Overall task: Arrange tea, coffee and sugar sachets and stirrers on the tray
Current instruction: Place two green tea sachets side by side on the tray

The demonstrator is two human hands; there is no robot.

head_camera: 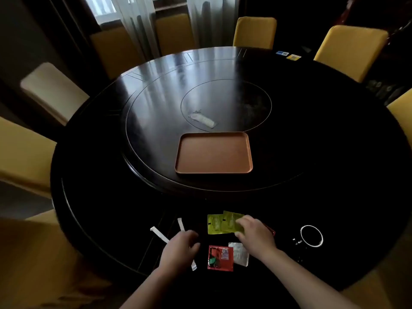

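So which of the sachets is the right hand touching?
The right hand rests on the right one of the two yellow-green sachets. The red sachet and white sachet lie nearer the person, untouched.

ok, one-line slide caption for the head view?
Both hands, left and right, reach for sachets and stirrers on the dark table; tray empty.

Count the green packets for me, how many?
2, side by side on the table's near edge: the left green packet lies bare, the right green packet is partly under the right hand. More may be hidden.
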